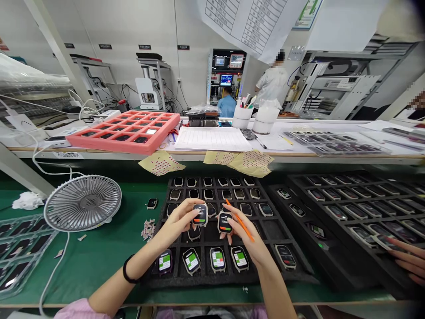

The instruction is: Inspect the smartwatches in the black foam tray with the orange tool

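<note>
My left hand point(177, 221) pinches a smartwatch point(200, 215) by its edges, its screen showing a red and green bar. My right hand point(247, 239) grips a second smartwatch point(225, 223) between its fingertips, along with a slim orange pen point(241, 221). Both hands hover over a black foam tray point(202, 280) whose pockets hold several smartwatches. Some watches in the nearest row point(191, 261) show green and white screens. At the right edge, a co-worker's hand point(408, 259) touches a watch in another black tray point(352, 266).
A white fan point(83, 203) stands on the green mat point(99, 261) at left, beside clear trays point(20, 252) and a white cable. Yellow label sheets point(252, 163) hang over the bench edge. Beyond them are a pink tray point(122, 131), paper forms and machines.
</note>
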The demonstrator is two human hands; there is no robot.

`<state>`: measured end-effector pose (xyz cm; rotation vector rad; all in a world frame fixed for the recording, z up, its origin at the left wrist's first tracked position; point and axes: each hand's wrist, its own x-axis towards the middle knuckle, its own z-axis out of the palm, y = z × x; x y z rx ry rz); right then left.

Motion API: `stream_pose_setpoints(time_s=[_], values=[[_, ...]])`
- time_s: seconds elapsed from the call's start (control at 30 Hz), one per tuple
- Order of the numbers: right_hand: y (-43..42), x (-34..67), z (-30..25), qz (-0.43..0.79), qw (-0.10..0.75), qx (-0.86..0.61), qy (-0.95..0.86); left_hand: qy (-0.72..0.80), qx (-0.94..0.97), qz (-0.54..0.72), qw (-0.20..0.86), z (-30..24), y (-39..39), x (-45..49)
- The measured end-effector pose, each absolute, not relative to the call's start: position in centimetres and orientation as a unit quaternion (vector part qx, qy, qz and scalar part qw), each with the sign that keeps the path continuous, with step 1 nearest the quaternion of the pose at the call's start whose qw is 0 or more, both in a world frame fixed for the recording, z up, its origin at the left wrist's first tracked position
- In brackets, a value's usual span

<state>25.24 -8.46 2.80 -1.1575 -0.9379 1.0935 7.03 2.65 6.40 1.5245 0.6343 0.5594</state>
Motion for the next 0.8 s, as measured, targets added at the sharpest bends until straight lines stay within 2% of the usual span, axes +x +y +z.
stream_pose_setpoints(time_s=[0.33, 0.8], values=[[-8.0, 25.1, 1.8, 0.491, 0.582, -0.476, -0.44, 0.257, 0.764, 0.235, 0.543, 4.5, 2.9, 7.6], [-8.2, 25.0, 2.0, 0.489, 0.576, -0.493, -0.432, 0.245, 0.725, 0.253, 0.592, 3.4, 3.1, 8.0]])
